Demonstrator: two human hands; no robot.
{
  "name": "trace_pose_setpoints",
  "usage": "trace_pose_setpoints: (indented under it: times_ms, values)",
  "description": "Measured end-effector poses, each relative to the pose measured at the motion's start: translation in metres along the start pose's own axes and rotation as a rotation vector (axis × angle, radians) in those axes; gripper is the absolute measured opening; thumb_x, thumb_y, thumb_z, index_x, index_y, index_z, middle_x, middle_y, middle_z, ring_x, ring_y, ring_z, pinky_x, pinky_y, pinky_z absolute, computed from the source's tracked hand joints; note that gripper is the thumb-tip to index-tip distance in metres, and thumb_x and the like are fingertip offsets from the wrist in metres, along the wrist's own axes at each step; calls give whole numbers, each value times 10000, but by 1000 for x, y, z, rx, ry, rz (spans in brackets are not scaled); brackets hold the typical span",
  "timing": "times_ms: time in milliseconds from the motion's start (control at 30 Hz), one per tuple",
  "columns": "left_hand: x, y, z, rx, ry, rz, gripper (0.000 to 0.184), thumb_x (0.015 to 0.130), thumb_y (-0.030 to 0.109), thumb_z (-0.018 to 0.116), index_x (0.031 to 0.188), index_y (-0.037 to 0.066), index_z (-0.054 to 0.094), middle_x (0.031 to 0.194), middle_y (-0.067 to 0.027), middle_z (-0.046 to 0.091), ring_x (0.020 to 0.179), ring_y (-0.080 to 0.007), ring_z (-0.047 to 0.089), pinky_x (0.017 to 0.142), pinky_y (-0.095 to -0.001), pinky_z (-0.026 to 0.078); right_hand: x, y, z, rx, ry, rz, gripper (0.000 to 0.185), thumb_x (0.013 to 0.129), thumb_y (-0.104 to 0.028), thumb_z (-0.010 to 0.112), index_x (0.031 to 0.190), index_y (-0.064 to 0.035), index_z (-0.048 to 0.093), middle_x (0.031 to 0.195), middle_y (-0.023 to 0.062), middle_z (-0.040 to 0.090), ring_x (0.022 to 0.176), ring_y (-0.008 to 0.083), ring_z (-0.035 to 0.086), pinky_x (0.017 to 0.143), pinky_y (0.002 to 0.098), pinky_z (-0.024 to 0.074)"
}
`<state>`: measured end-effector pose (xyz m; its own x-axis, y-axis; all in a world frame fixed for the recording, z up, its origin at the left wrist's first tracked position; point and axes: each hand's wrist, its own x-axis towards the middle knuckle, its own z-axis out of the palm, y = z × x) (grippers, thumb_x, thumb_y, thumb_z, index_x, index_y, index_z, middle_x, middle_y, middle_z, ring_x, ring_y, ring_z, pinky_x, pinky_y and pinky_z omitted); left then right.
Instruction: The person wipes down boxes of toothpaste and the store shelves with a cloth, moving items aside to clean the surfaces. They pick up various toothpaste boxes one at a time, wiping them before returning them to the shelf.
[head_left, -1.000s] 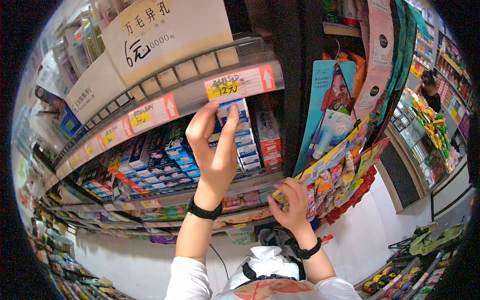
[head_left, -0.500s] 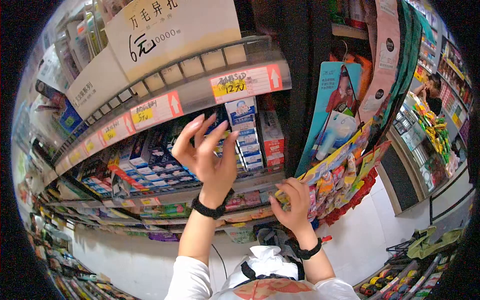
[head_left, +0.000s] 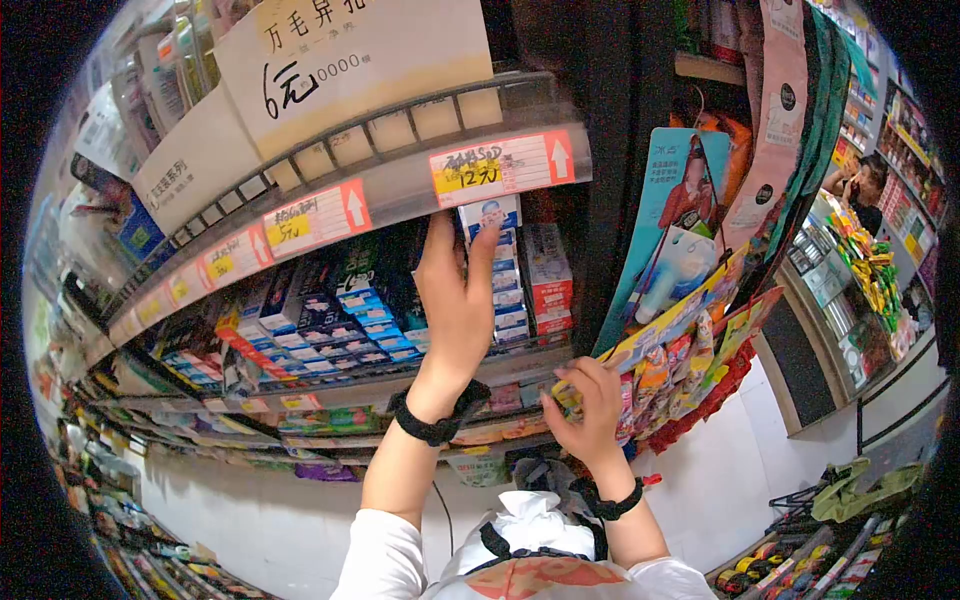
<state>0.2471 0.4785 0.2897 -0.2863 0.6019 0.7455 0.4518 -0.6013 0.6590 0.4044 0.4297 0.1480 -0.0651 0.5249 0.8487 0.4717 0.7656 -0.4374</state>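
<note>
My left hand [head_left: 455, 310], a black band at its wrist, reaches under the price rail. Its thumb lies against the front of a blue-and-white box [head_left: 492, 213] atop a stack. The fingers go in along the box's left side, and their tips are partly hidden. More boxes of the same kind [head_left: 510, 300] sit below it, with red-and-white boxes [head_left: 550, 295] to their right. Lower right, my right hand [head_left: 588, 405] has its fingers and thumb curled around the end of a yellow-edged display strip [head_left: 650, 335] with small colourful packets.
The price rail [head_left: 400, 195] overhangs the boxes closely. Dark blue cartons [head_left: 320, 320] fill the shelf leftward. A teal hanging card [head_left: 665, 210] is at right. Farther right, a person [head_left: 862, 190] is behind a counter with yellow packets [head_left: 870, 265].
My left hand has moved up and right, from spread fingers before the shelf to fingers around the top box. My right hand stays at the display strip.
</note>
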Motion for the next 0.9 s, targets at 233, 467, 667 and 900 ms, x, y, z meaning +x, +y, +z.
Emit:
trace_pose_setpoints:
  times_ms: [233, 467, 667, 900]
  values:
    - [3, -2, -2, 76, -16, -113, 264, 972, 154, 545, 1127, -60, 550, 966, -102, 645, 892, -101, 539, 794, -256, 441, 1, -1, -2, -7, -19, 11, 397, 705, -146, 763, 1070, -90, 616, 1086, 111, 592, 915, 323, 564, 782, 420, 450]
    - [5, -11, 5, 15, 64, 78, 205, 954, 139, 565, 1052, -40, 549, 734, -86, 561, 598, -90, 373, 498, -266, 310, 1, 0, 0, -6, -7, -9, 393, 703, -151, 764, 1064, -89, 620, 1083, 103, 594, 900, 307, 561, 774, 407, 443]
    - [5, -4, 1, 62, -7, -25, 247, 968, 140, 535, 1099, -70, 545, 988, -130, 643, 910, -130, 538, 826, -276, 439, 2, -2, -1, -9, -16, -13, 404, 698, -127, 754, 1068, -84, 597, 1088, 101, 572, 909, 308, 542, 780, 399, 428]
    - [9, -3, -1, 124, -33, 27, 252, 963, 150, 532, 1082, -71, 549, 975, -166, 648, 899, -152, 554, 806, -297, 445, 0, 1, 1, -8, -2, -12, 406, 704, -153, 764, 1078, -92, 618, 1092, 100, 591, 908, 305, 561, 763, 400, 439]
